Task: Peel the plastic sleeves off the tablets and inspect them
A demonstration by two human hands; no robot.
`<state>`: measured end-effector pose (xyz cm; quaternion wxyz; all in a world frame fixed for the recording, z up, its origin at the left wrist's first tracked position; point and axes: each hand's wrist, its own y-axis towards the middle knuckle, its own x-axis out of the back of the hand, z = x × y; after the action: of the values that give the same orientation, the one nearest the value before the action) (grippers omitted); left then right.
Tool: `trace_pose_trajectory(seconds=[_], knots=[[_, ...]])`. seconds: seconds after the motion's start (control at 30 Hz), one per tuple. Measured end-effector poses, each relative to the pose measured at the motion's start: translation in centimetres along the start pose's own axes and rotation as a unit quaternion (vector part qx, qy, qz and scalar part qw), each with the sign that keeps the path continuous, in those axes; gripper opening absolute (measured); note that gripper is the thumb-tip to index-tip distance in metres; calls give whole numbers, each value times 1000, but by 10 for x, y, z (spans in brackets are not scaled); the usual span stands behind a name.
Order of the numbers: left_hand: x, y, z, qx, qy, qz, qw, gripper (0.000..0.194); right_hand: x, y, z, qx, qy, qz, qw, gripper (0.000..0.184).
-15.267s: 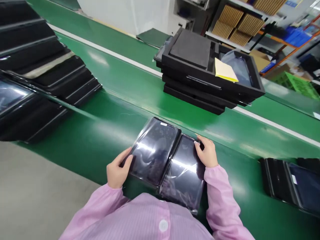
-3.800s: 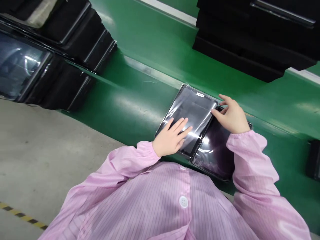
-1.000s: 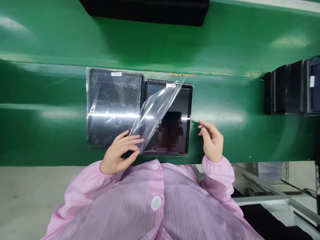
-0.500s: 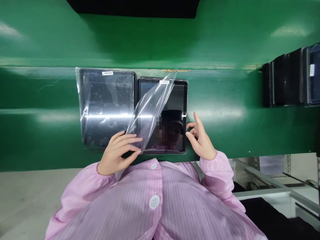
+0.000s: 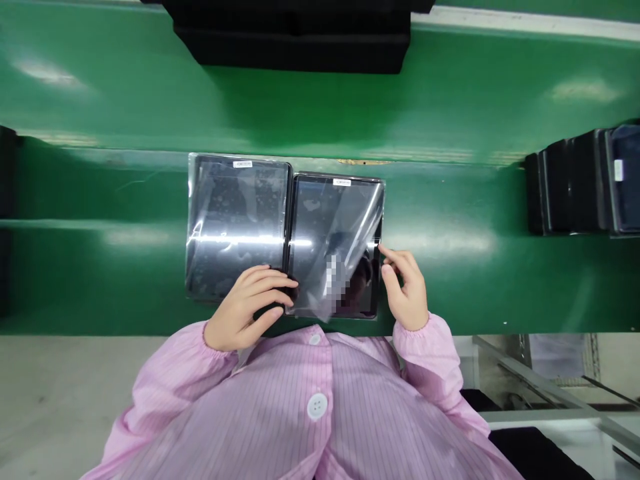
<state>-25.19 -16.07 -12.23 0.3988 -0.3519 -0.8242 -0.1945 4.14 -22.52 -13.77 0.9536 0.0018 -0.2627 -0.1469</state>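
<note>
A black tablet [image 5: 364,299] lies screen up at the table's front edge. Clear protective film [image 5: 320,227] with a small white label covers most of its screen; the lower right corner is bare and glossy. My left hand [image 5: 250,307] rests across the tablet's lower left edge, fingers stretched out. Beside the right edge is my right hand [image 5: 406,287], its index fingertip touching the rim and its fingers apart, holding nothing. To the left, close against the first, sits a second tablet [image 5: 237,227] under film with bubbles and a white label.
Several dark tablets or cases [image 5: 575,187] stand in a row at the far right of the green table [image 5: 460,200]. A black box-like object [image 5: 300,43] sits at the back. Another dark object [image 5: 7,220] shows at the left edge. A metal frame [image 5: 545,387] stands below right.
The film has come down over most of the right tablet's screen, and my left hand has let go of its edge. My right index finger has moved onto the tablet's rim. The view has shifted.
</note>
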Motion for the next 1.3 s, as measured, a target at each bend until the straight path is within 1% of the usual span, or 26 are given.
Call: trace_pose_trajectory(seconds=[0.03,0.1,0.13,0.17,0.23,0.27,0.33,0.43,0.5,0.53,0.57,0.6,0.63,0.7,0.77,0.8,0.83,0.9,0.93,1.0,1.03,1.1,1.2,1.27,1.3], knots=[[-2,2,0,11,14,-10,1000,35,-1,1,4,14,-21,-11,1000,33],[-5,7,2,47,65,-35,996,34,-5,1,13,38,-54,-9,998,34],[-7,9,3,69,91,-40,993,40,-8,1,18,44,-70,-1,997,34],[-7,10,4,90,111,-36,989,52,-11,0,23,45,-88,8,995,36],[-7,11,5,124,129,-7,984,75,-18,-1,34,35,-130,20,991,41],[-6,11,6,134,130,9,982,83,-20,-1,40,23,-150,24,988,43],[-3,11,6,147,128,42,980,91,-23,0,50,-10,-180,41,983,49],[0,11,4,166,121,75,976,96,-22,7,59,-88,-201,75,973,69],[0,12,3,176,117,83,974,97,-21,16,60,-139,-197,79,967,79],[0,12,3,178,114,83,974,97,-20,20,60,-154,-191,75,967,79],[-1,12,3,178,112,82,974,97,-20,23,59,-156,-184,69,968,76],[-1,13,3,176,109,81,975,97,-21,26,59,-142,-175,61,972,70],[-2,13,3,173,107,79,976,97,-23,28,60,-114,-164,55,978,63],[-3,12,4,168,104,75,977,97,-29,28,65,-26,-126,54,990,53],[-3,12,4,165,103,71,978,97,-38,25,74,82,-67,88,990,54],[-3,11,4,163,103,70,979,96,-43,23,79,137,-37,119,983,56],[-4,11,5,162,104,66,979,94,-47,22,84,192,-8,158,969,57],[-4,10,5,160,107,59,980,91,-53,20,93,290,48,242,925,54],[-4,10,5,159,108,58,980,91,-54,19,96,325,78,277,901,49],[-5,10,6,157,113,56,980,93,-54,19,100,356,134,324,866,40],[-5,10,7,156,115,58,979,95,-52,19,101,355,153,337,858,36],[-5,9,8,154,119,59,979,96,-48,19,101,345,169,350,854,34],[-7,6,11,141,122,47,981,95,-42,17,100,341,174,368,848,38],[-10,4,13,124,125,29,984,95,-39,15,99,341,184,351,852,43],[-11,4,14,117,128,17,985,94,-37,13,98,335,186,333,861,45]])
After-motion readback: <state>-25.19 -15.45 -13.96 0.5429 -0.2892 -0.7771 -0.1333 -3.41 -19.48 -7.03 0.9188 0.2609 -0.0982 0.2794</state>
